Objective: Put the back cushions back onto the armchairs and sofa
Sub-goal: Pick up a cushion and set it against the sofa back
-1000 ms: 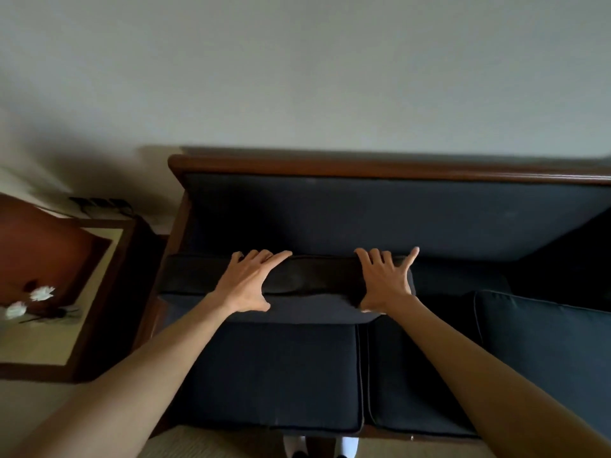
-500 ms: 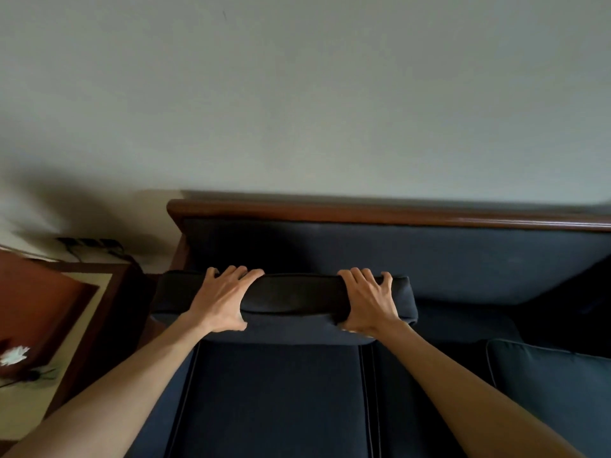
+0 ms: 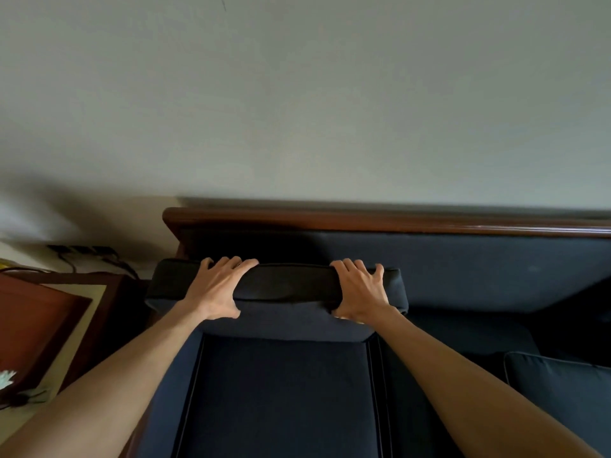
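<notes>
A dark blue back cushion (image 3: 284, 285) stands upright on the left seat of the sofa (image 3: 463, 269), close in front of the padded backrest. My left hand (image 3: 218, 289) grips its top edge on the left, fingers curled over the top and thumb on the near face. My right hand (image 3: 360, 292) grips the top edge on the right in the same way. Another dark blue cushion (image 3: 562, 391) lies on the seat at the lower right.
The sofa's wooden top rail (image 3: 363, 219) runs along a plain wall. A wooden side table (image 3: 49, 312) stands to the left, with white flowers (image 3: 6, 380) on it and cables (image 3: 82, 256) behind. The left seat cushion (image 3: 277, 398) lies below my arms.
Both hands went from lying flat on the cushion's top to gripping it. The cushion has been tipped up and pushed toward the backrest, and my view has moved closer.
</notes>
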Demonstrator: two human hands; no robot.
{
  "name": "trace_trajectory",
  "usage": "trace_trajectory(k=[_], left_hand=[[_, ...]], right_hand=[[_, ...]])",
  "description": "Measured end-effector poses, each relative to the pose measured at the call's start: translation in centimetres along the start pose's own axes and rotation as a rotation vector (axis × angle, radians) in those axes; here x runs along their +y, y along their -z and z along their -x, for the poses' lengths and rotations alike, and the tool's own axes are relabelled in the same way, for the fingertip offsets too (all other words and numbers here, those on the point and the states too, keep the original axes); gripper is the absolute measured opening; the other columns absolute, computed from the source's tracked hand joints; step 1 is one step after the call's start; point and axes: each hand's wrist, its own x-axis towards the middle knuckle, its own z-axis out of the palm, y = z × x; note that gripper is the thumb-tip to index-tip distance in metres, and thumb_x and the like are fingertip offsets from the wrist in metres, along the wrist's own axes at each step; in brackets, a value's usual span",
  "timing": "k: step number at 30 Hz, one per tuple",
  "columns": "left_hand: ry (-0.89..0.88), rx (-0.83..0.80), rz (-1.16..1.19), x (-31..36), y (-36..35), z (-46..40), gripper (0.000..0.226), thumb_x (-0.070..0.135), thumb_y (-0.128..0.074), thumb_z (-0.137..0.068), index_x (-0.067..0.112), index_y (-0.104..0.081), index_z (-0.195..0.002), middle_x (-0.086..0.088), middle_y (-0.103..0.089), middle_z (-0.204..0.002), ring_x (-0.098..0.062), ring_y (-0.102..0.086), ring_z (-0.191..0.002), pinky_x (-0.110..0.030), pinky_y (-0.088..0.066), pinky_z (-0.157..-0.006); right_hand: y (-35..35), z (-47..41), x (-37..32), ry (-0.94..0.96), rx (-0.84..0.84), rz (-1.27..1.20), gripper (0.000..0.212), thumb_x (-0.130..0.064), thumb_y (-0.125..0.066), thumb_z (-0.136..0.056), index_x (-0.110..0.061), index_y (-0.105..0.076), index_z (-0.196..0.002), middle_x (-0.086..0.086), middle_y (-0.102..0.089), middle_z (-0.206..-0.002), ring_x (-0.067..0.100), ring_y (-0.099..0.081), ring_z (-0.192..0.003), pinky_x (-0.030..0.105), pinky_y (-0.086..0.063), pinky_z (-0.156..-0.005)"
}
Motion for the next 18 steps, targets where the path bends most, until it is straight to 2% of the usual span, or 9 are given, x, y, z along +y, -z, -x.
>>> trace_trajectory(k=[3, 6, 9, 11, 14, 18], left_hand=[[-0.003, 0.027, 0.012, -0.2, 0.4, -1.4, 0.107, 0.041, -0.082, -0.056, 0.032, -0.027, -0.148, 0.004, -0.049, -0.131, -0.022, -0.047, -0.122, -0.048, -0.032, -0.105], [0.018, 0.040, 0.015, -0.3, -0.3, -2.3, 0.108, 0.039, -0.082, -0.056, 0.031, -0.026, -0.148, 0.004, -0.048, -0.131, -0.021, -0.046, -0.123, -0.049, -0.030, -0.107], [0.031, -0.009, 0.019, -0.7, -0.4, -3.4, 0.114, 0.040, -0.083, -0.057, 0.032, -0.020, -0.150, 0.004, -0.043, -0.139, -0.021, -0.039, -0.131, -0.051, -0.024, -0.112], [0.032, -0.048, 0.025, -1.2, -0.1, -4.2, 0.118, 0.040, -0.085, -0.058, 0.034, -0.014, -0.152, 0.003, -0.036, -0.147, -0.022, -0.030, -0.140, -0.056, -0.016, -0.116], [0.064, -0.053, 0.027, -1.6, 0.3, -5.4, 0.122, 0.042, -0.085, -0.064, 0.040, -0.003, -0.154, 0.002, -0.020, -0.159, -0.023, -0.010, -0.150, -0.062, -0.003, -0.116], [0.118, -0.005, 0.035, -1.9, 0.2, -5.8, 0.113, 0.044, -0.079, -0.075, 0.042, 0.004, -0.153, 0.004, -0.001, -0.165, -0.019, 0.003, -0.152, -0.060, -0.004, -0.118]], right_hand=[[0.5, -0.9, 0.6, -0.010, 0.025, 0.003, 0.089, -0.049, -0.076, -0.061, -0.026, -0.035, -0.136, -0.004, -0.048, -0.130, 0.023, -0.045, -0.122, 0.065, -0.026, -0.107], [0.2, -2.0, 1.2, -0.002, 0.026, 0.021, 0.095, -0.051, -0.077, -0.062, -0.025, -0.031, -0.141, -0.002, -0.045, -0.135, 0.024, -0.042, -0.128, 0.067, -0.016, -0.112], [-0.2, -3.0, 1.9, 0.018, 0.027, 0.021, 0.110, -0.058, -0.075, -0.065, -0.025, -0.016, -0.151, 0.002, -0.030, -0.149, 0.027, -0.027, -0.141, 0.068, 0.002, -0.113], [-0.5, -3.2, 2.3, 0.009, 0.048, 0.049, 0.116, -0.061, -0.074, -0.068, -0.026, -0.005, -0.155, 0.006, -0.017, -0.157, 0.028, -0.013, -0.148, 0.068, 0.007, -0.112], [-1.1, -3.0, 3.1, -0.035, 0.097, 0.061, 0.112, -0.061, -0.069, -0.076, -0.027, 0.001, -0.156, 0.009, -0.010, -0.160, 0.029, -0.003, -0.151, 0.068, 0.006, -0.112], [-1.3, -3.4, 3.6, -0.098, 0.147, 0.025, 0.098, -0.054, -0.066, -0.084, -0.027, -0.007, -0.156, 0.012, -0.006, -0.163, 0.030, 0.001, -0.152, 0.066, -0.001, -0.114]])
